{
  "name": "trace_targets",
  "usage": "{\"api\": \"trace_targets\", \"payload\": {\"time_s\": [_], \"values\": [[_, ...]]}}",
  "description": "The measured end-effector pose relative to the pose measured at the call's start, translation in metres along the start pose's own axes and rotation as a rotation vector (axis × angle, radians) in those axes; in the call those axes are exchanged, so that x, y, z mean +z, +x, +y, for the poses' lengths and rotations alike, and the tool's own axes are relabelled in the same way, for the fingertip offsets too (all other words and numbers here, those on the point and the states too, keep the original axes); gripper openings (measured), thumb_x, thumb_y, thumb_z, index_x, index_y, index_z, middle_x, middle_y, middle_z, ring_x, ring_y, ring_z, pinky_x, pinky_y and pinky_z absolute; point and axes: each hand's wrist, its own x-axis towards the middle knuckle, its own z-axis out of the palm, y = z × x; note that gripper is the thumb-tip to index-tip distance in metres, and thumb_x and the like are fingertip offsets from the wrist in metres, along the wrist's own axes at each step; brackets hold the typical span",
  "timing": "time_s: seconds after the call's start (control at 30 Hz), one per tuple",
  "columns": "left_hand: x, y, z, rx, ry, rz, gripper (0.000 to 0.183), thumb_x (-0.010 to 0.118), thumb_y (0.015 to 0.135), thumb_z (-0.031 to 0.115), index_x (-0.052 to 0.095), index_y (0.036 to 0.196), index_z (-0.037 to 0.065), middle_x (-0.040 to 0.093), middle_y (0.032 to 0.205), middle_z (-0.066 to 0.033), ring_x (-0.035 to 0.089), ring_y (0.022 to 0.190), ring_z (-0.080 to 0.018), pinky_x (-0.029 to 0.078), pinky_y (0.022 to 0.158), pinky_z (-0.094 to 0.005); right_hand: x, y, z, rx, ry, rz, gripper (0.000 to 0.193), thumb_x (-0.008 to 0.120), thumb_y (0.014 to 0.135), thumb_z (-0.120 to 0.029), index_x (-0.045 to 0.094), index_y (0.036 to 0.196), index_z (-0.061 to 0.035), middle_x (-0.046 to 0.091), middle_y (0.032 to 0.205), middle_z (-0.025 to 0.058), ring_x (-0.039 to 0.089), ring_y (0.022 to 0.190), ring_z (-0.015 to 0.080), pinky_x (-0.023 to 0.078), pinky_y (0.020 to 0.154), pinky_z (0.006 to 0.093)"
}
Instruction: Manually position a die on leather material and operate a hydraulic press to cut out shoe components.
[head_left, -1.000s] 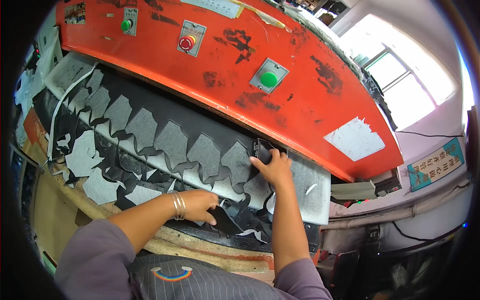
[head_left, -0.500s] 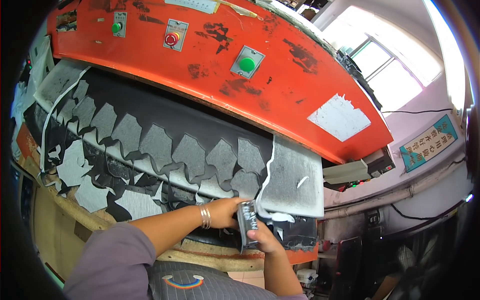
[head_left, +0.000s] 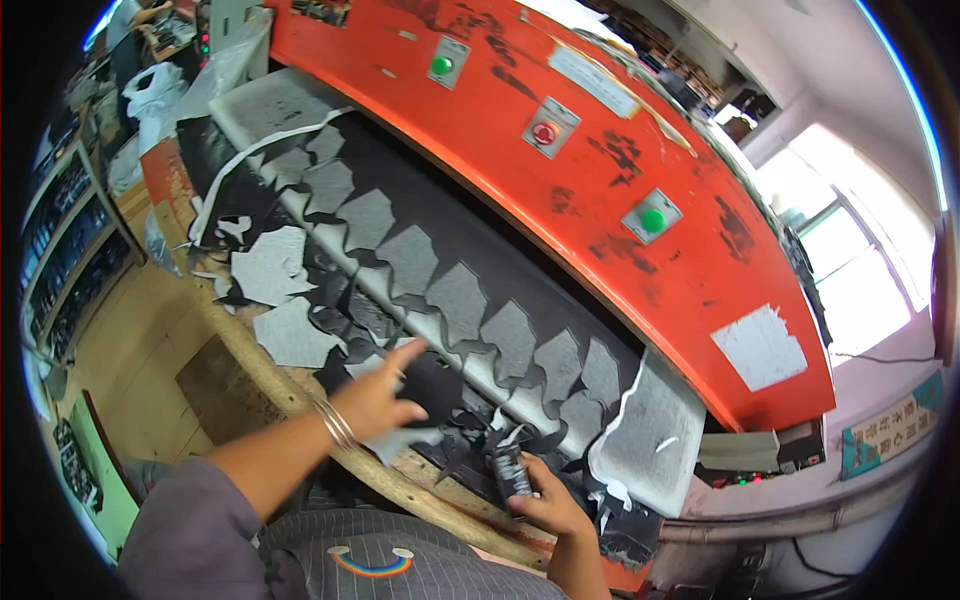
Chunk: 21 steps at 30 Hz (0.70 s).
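My right hand grips a small dark cutting die with pale markings on its side, held upright just in front of the machine bed. My left hand holds nothing; its index finger stretches forward and the thumb stands apart. Below and beside it are dark and pale grey sheet scraps. Beyond both hands lies a dark sheet with a row of angular cutouts along its near edge, through which the white cutting board shows.
An orange-red press beam spans the bed, with green buttons and a red button. A worn wooden edge runs along the front. Shelving and a white plastic bag stand at far left, where another person is partly visible.
My left hand has come off the cutting die and moved left over the scraps, fingers spreading. My right hand keeps the die. The view has turned to the left.
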Motion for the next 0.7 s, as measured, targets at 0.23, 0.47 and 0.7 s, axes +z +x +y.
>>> {"api": "trace_targets", "payload": {"time_s": [0.23,0.47,0.7], "values": [[-0.17,0.004,-0.068,-0.478,0.828,-0.042,0.037,0.08,0.067,0.03,0.068,0.097,0.012,0.065,0.11,-0.012,0.053,0.114,-0.0281,0.035,0.098,-0.0412,0.06,0.088,-0.118,-0.372,-0.736,0.0,0.067,0.077,0.071,-0.044,0.055,0.121,-0.0053,0.043,0.137,0.0218,0.04,0.127,0.0375,0.033,0.101,0.0463],[-0.175,-0.005,-0.097,-0.205,0.582,0.019,0.04,0.079,0.067,0.02,0.062,0.103,0.011,0.063,0.099,-0.0128,0.057,0.099,-0.0325,0.039,0.09,-0.0426,0.155,0.198,-0.146,-0.248,-0.836,-0.104,0.087,0.079,0.069,-0.026,0.034,0.141,-0.0068,0.041,0.141,0.0171,0.038,0.129,0.0344,0.029,0.106,0.0464],[-0.308,0.06,-0.154,-0.434,0.481,0.038,0.047,0.076,0.072,0.026,0.063,0.108,0.0,0.06,0.112,-0.0244,0.058,0.107,-0.0367,0.046,0.091,-0.0397,0.199,0.206,-0.161,-0.136,-1.059,0.188,0.089,0.082,0.064,-0.024,0.037,0.138,-0.0035,0.054,0.112,0.0149,0.048,0.103,0.0311,0.036,0.089,0.045]]}}
